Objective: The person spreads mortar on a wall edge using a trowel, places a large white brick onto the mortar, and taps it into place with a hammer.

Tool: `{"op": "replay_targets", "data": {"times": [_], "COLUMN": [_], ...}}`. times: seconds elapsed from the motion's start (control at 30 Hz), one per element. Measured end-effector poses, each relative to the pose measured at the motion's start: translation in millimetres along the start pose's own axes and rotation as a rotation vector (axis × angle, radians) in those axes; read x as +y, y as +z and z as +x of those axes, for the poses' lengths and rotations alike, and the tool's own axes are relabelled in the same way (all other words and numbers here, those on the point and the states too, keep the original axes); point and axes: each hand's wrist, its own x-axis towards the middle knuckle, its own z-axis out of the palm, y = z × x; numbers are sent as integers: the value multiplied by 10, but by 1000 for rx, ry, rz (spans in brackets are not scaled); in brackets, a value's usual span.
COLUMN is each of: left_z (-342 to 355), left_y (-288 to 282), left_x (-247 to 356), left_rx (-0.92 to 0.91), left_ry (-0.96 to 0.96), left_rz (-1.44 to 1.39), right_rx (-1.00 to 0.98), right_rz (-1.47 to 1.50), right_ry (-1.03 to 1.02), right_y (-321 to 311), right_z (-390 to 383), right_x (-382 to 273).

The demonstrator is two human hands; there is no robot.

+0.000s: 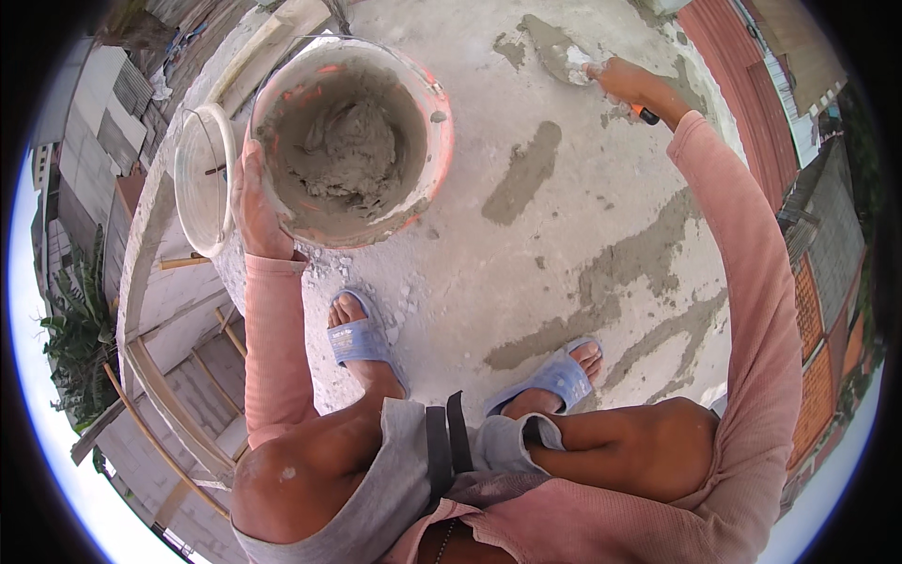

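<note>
My left hand (260, 209) grips the side of a bucket (435, 155) with a pale, orange-smeared wall and a wire handle. Wet grey mortar (355, 146) sits inside it. At the upper right, my right hand (631, 82) is closed around a trowel (574, 62). The end of its orange and black handle sticks out behind the fist. The blade rests at a fresh mortar patch (545, 39) on the pale concrete surface, partly hidden by my fingers.
A smaller whitish pail (228, 179) stands left of the bucket, by the slab's edge. Beyond that edge is a drop with wooden poles (155, 432). Mortar streaks (526, 174) mark the concrete around my blue sandals (362, 338). Reddish roofing (738, 89) lies past the right edge.
</note>
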Motion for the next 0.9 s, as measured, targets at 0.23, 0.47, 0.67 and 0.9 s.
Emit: {"op": "replay_targets", "data": {"times": [0.23, 0.47, 0.67, 0.9], "left_z": [33, -21, -156, -68], "left_y": [125, 314, 619, 393], "left_x": [53, 119, 298, 241], "left_rx": [-30, -84, 123, 39], "left_ry": [29, 79, -79, 31], "left_rz": [45, 82, 87, 87], "right_rx": [-362, 265, 27, -238], "right_rz": [299, -281, -73, 208], "right_ry": [17, -218, -103, -48], "right_y": [311, 267, 27, 313], "right_z": [-642, -127, 189, -364], "right_x": [-377, 253, 208, -411]}}
